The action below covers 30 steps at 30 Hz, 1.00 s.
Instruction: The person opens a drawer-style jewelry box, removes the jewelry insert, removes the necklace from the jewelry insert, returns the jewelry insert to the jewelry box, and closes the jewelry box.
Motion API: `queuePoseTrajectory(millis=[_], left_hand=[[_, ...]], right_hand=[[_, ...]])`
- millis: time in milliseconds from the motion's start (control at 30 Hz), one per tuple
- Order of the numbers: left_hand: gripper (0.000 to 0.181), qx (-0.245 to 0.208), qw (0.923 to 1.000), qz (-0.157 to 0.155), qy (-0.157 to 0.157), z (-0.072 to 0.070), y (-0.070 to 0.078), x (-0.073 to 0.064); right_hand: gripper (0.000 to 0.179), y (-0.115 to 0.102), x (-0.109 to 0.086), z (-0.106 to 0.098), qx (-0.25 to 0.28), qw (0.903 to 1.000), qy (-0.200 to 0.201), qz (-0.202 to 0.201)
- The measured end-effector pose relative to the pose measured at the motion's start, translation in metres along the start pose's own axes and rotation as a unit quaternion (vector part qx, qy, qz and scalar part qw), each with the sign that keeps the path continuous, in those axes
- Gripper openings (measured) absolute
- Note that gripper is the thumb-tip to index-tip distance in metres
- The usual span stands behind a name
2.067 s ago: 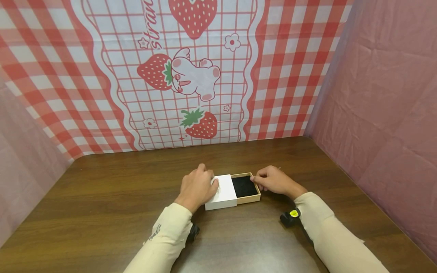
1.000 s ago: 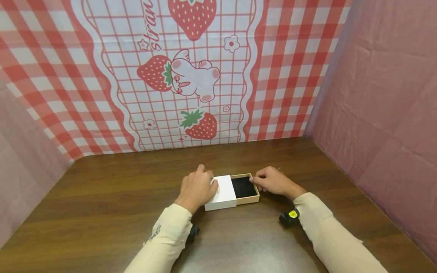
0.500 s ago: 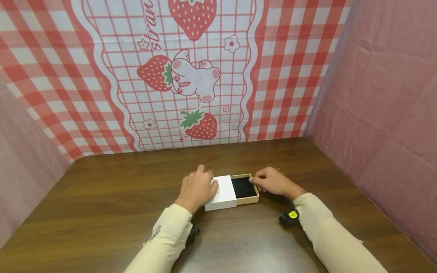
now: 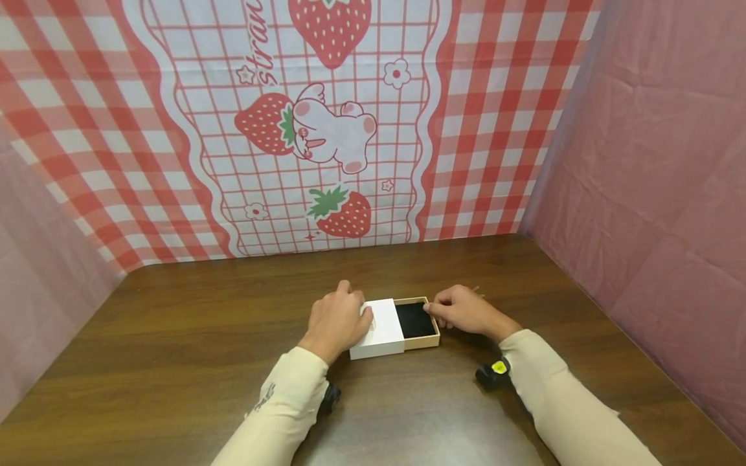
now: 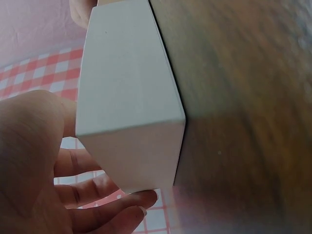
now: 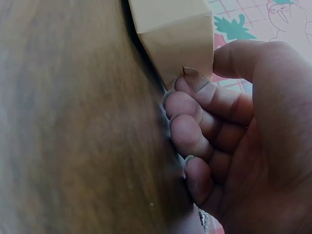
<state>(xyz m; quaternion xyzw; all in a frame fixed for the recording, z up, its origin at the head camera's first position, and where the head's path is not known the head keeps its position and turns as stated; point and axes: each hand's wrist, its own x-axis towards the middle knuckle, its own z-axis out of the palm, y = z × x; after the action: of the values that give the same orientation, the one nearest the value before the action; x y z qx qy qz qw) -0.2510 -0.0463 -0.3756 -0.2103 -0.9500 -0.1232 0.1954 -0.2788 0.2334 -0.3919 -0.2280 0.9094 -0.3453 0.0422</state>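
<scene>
On the wooden table lies a drawer-style gift box. Its white sleeve covers the left part, and its tan inner tray sticks out to the right. A black pad shows inside the tray. My left hand grips the sleeve's left end, thumb on top; in the left wrist view its fingers bend around the far side. My right hand pinches the tray's right end wall, thumb over the rim. The right wrist view has its index finger against the tray's outer face, other fingers curled near the table.
Behind my right hand, a small thin object lies on the table, partly hidden. A strawberry-print cloth hangs at the back edge, with pink cloth along the sides. Black wrist cameras hang under both sleeves.
The inner tray has slid slightly left into the white sleeve, and my right hand has moved left with it. My left hand and the sleeve have stayed in place.
</scene>
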Motion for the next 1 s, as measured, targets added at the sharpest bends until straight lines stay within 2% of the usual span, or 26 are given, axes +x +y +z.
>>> queuePoseTrajectory(millis=[1000], left_hand=[[0.027,0.0,1.0,-0.002,-0.002,-0.0007,-0.0009,0.0005]], right_hand=[[0.039,-0.0014,0.0009,0.0017,0.004,1.0,0.0,0.008]])
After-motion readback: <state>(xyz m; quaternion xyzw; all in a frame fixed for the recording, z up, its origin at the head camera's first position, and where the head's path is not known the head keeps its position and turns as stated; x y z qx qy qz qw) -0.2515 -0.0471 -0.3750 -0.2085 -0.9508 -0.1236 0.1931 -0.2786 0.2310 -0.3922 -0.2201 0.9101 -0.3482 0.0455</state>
